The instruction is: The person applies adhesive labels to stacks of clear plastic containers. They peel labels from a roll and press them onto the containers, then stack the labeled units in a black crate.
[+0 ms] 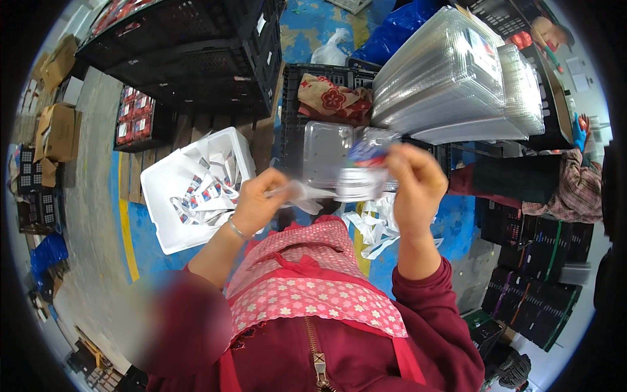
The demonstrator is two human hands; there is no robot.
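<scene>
Blue-painted floor shows beyond our black crate, cloth near its far edge; our left hand clamps fingers on a whitish strip, our right hand on a label.

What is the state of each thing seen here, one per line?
Left hand: closed on pale strip
Right hand: closed on blurred label
White bin: open, holding labels
Clear trays: nested, stacked
Lone tray: lying flat
Patterned cloth: crumpled
White strips: loosely heaped
Black crates: stacked
Blue plastic: crumpled

Single wide fisheye view from head height, facing steeply down, upright, close above the apron
</scene>
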